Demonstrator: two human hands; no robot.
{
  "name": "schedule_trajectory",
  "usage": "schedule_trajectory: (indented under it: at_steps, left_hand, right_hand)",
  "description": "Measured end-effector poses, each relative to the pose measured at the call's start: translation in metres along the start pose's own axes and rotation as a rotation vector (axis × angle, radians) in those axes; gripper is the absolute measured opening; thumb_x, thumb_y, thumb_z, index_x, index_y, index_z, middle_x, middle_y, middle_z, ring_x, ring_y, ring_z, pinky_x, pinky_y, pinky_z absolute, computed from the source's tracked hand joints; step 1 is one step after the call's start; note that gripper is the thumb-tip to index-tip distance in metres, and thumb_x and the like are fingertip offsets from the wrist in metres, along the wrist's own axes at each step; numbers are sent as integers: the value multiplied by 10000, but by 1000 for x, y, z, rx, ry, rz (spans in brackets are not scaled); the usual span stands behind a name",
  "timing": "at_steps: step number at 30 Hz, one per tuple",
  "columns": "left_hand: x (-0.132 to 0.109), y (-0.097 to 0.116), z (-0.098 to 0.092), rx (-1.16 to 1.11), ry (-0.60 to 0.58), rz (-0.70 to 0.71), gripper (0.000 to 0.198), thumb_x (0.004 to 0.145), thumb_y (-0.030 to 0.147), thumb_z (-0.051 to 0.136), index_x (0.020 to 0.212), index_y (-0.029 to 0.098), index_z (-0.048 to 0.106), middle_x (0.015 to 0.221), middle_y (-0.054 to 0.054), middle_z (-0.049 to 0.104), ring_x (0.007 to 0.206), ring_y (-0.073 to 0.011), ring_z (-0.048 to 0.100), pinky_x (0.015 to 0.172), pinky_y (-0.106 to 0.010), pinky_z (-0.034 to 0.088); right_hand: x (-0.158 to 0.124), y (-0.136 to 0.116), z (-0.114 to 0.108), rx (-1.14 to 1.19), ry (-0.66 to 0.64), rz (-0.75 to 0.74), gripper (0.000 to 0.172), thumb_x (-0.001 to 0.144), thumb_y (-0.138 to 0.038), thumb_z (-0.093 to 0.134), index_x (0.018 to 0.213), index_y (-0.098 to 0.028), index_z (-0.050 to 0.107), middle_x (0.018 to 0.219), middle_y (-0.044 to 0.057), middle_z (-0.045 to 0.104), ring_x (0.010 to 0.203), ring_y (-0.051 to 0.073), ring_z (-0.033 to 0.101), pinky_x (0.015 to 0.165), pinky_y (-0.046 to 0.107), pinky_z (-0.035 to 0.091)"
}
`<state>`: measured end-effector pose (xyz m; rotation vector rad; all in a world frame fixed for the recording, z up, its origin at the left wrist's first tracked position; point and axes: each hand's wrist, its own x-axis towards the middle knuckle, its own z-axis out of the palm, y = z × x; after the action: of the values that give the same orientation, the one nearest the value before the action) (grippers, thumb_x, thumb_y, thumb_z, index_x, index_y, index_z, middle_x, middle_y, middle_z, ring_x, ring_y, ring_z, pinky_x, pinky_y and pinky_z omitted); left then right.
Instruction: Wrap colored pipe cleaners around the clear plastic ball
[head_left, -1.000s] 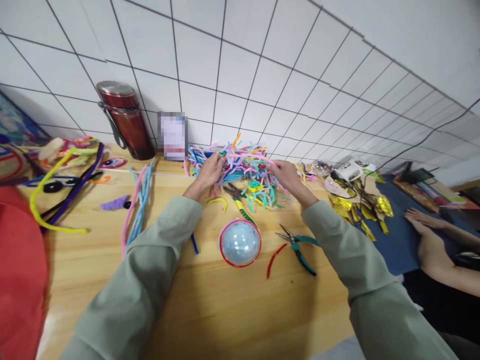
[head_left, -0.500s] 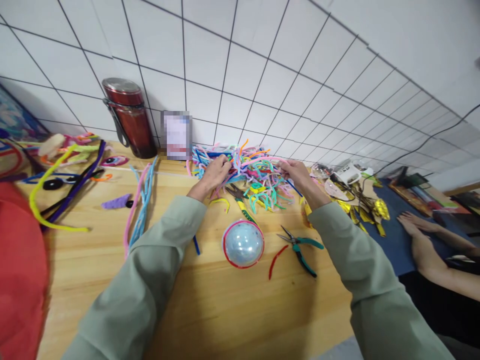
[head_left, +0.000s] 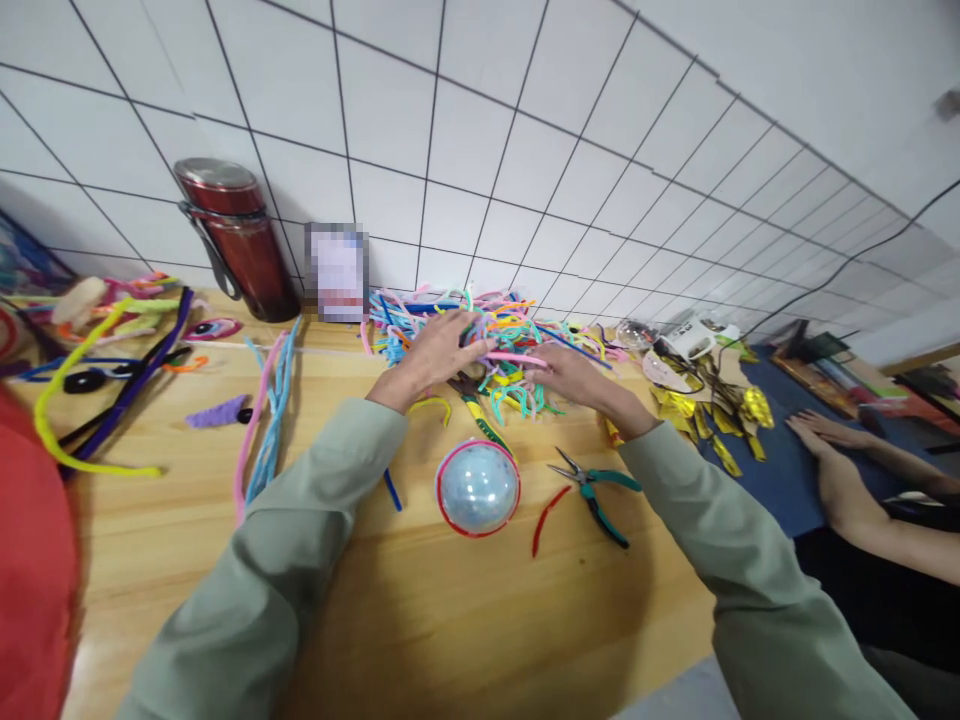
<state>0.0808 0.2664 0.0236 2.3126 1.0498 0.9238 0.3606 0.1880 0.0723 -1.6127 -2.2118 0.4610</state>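
My right hand (head_left: 566, 375) is closed on one end of a pink pipe cleaner (head_left: 517, 358), which points left over a tangled heap of coloured pipe cleaner pieces (head_left: 517, 325). On the heap's left side, my left hand (head_left: 439, 352) has its thumb and fingers apart; some fingertips are hidden among the strands. Under that hand lie yellow-green handled pliers (head_left: 484, 420). Closer to me sits a clear dome (head_left: 478, 487) with a red-pink rim. To its right are teal-handled long-nose pliers (head_left: 592, 490), spread apart, and a short red pipe cleaner piece (head_left: 547, 520).
A red flask (head_left: 240, 240) and a blurred card (head_left: 336, 272) stand by the tiled wall. Blue and pink pipe cleaners (head_left: 274, 420) and a purple wrapped piece (head_left: 217, 413) lie left. Gold foil pieces (head_left: 720, 425) and another person's hands (head_left: 817, 435) are at right.
My hands have come closer together, and my right hand has carried the pink pipe cleaner left and slightly toward me. My left hand's fingers have spread. The view has shifted slightly.
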Motion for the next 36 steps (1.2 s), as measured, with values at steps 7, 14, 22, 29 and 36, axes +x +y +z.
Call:
schedule_trajectory:
  at_steps: [7,14,22,29,36]
  left_hand:
    - [-6,-4,15,318,-193,80,404,1006,363,676,1374,210,743,1439,-155,702,1394,-393,584,1224,-550,415]
    - [-8,-9,23,345,-209,104,432,961,293,732,1392,256,726,1431,-150,690,1408,-395,548,1229,-586,399]
    - [-8,-1,18,384,-167,103,532,964,281,770,1477,251,631,1588,-156,583,1481,-353,542,1270,-554,405]
    - [-7,-1,26,317,33,227,1044,880,166,814,1745,248,234,1842,-229,183,1705,-412,265,1329,-579,352]
    - [-8,-11,27,362,-189,135,737,1002,305,727,1666,190,430,1737,-222,436,1626,-396,410,1325,-555,342]
  right_hand:
    - [6,15,-34,140,298,243,435,970,-553,640,1140,-198,827,1037,79,826,742,222,716,696,340,545]
    - [21,29,-25,-53,430,243,336,919,-407,669,1125,-193,825,1062,102,836,933,274,745,903,418,574]
    - [49,35,8,-185,353,80,570,926,-424,716,1426,-151,688,1391,208,747,1235,391,712,1087,562,559]
    - [50,32,25,-183,186,-99,488,979,-371,641,1436,-211,700,1421,153,757,1300,373,704,1132,532,558]
    - [42,34,35,-165,46,-155,459,1019,-367,592,1434,-241,740,1461,124,763,1352,354,715,1165,533,557]
